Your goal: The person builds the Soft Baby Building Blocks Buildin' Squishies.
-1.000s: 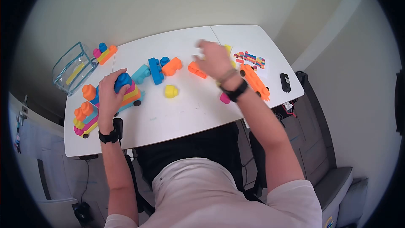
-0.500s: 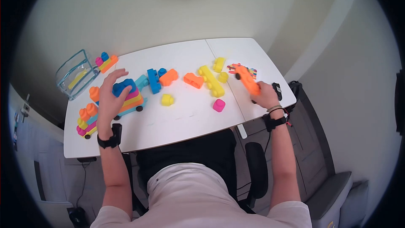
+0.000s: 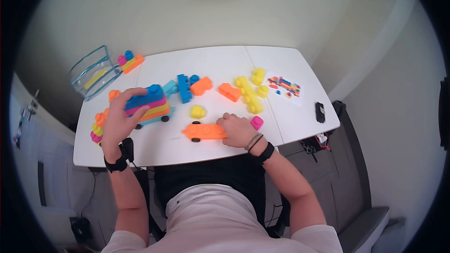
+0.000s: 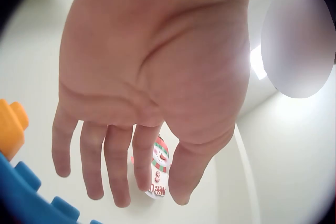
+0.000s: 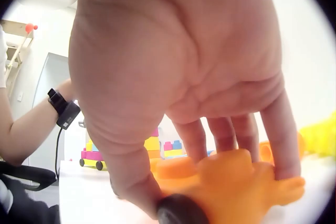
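My right hand (image 3: 236, 131) grips the right end of an orange wheeled base (image 3: 204, 131) at the front of the table. In the right wrist view its thumb and fingers (image 5: 286, 140) straddle the studded orange base (image 5: 226, 176), with a black wheel (image 5: 181, 211) by the thumb. My left hand (image 3: 119, 124) hovers beside a stacked toy wagon with a blue block (image 3: 152, 93) on top of pink, yellow and orange layers. The left wrist view shows the left palm (image 4: 152, 77) with fingers extended and nothing in them.
Along the middle lie a yellow block (image 3: 198, 111), orange blocks (image 3: 229, 92), blue blocks (image 3: 184, 89), a long yellow piece (image 3: 250, 94) and a pink block (image 3: 256, 122). A picture sheet (image 3: 286, 87) and black device (image 3: 320, 112) are at right, a clear case (image 3: 93, 72) at back left.
My right hand reached to the right, took hold of the orange wheeled base and brought it to the front middle. My left hand has stayed by the stacked wagon, its fingers now off the blue block.
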{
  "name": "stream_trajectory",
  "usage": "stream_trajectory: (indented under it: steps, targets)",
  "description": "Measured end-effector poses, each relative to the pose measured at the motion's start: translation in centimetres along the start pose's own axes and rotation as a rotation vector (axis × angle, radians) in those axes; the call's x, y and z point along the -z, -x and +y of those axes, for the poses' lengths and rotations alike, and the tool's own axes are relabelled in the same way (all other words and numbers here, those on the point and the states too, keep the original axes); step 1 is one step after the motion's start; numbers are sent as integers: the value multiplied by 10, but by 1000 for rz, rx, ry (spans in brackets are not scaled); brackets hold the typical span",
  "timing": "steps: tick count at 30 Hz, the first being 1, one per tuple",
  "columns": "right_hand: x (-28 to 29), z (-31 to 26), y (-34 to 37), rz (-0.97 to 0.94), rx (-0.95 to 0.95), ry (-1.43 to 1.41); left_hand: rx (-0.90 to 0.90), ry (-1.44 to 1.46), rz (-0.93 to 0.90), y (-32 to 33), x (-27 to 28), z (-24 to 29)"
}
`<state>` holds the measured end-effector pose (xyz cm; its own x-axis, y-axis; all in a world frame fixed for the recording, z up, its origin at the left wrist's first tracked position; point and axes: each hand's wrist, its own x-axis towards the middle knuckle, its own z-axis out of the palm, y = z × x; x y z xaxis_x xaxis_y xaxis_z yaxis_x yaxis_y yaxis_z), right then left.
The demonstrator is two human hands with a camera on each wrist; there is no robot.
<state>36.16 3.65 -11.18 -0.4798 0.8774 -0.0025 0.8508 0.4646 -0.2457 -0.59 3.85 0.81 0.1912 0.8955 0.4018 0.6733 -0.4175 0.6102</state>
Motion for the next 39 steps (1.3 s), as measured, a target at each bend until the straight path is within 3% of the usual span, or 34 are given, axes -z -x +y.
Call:
stream_trajectory:
  steps: [4,6,8,13,28,34,37,39]
  targets:
    - [-8,-2,-14,-45,-2,-12,4,30,-87,-1,-7,-12]
    - [-8,-6,-16,-59,-17,-18,-29,39,-54,-1,-8,-22]
    - [-9,-6,-20,-86,2,-35,-121,-49,100,-3,-10,-29]
    - [-8,-1,-25,-94,-49,-41,107,-54,58,-4,-6,-46]
    - [5,-4,-37,-189,-128,-110,20,-309,59,8,3,-69]
    - [0,3,-40,-202,-125,-132,210,-273,37,7,10,-47]
    - [1,1,-38,-163,-114,-114,134,-241,137,8,-4,-42]
    - [3,1,-41,-195,-131,-124,-75,-212,446,3,-32,-14]
